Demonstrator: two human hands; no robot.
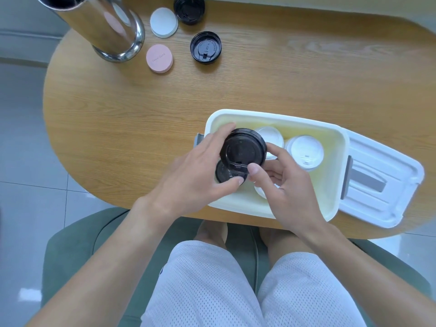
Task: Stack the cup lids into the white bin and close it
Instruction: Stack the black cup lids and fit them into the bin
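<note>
While both hands (236, 168) hold a black lid (244, 148), white lids (304, 151) crowd the bin (339, 147).

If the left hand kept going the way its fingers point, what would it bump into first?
Probably the white lid in the white bin, just beyond the black lid that the left hand holds; depth is unclear.

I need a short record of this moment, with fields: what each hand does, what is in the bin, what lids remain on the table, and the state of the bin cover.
left hand: left hand grips the black lid over the white bin
right hand: right hand pinches the same black lid at its near edge
in bin: another black lid beneath the held one; white lids
on table: two black lids, white disc, pink disc
bin cover: bin cover is off, lying right of the bin
other: metal cylinder
</note>
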